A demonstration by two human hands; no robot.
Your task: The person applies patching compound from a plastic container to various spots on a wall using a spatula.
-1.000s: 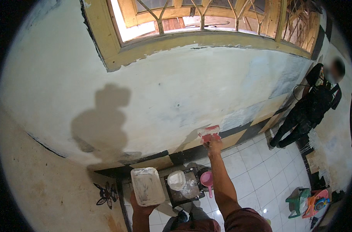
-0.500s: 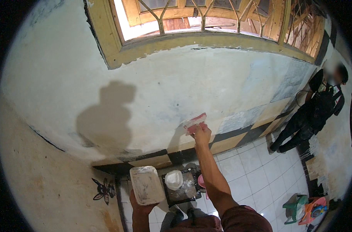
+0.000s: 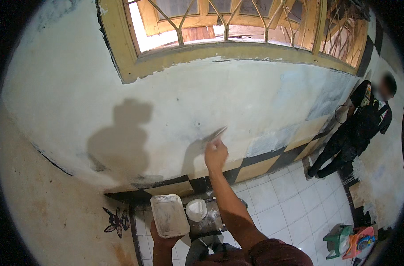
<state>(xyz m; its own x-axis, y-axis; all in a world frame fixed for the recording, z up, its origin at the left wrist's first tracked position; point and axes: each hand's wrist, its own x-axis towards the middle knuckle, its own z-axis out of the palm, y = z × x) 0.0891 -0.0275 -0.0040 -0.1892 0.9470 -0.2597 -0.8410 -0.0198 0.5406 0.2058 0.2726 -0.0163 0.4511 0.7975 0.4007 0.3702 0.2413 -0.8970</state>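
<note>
My right hand [image 3: 216, 155] is closed around a putty scraper [image 3: 219, 132], now turned nearly edge-on close to the whitish wall [image 3: 175, 119] below the window. Whether its blade touches the wall I cannot tell. Low on the left, my left hand [image 3: 164, 239] grips the near end of a shallow rectangular tub [image 3: 170, 216], its inside smeared with pale filler. The fingers under the tub are hidden. Just right of the tub, a white container of pale paste [image 3: 196, 209] rests on a dark, paste-spotted stand [image 3: 213, 221], partly covered by my right forearm.
A yellow window frame [image 3: 175, 57] with metal bars spans the top. Black and tan checks [image 3: 259, 168] run along the wall's base above white floor tiles [image 3: 273, 199]. At the right, a person in dark clothes [image 3: 350, 128] leans by the wall, near small green and orange chairs [image 3: 339, 241].
My right hand has moved left and slightly down with the scraper, whose blade has turned from showing its reddish face to nearly edge-on. My left hand keeps holding the tub.
</note>
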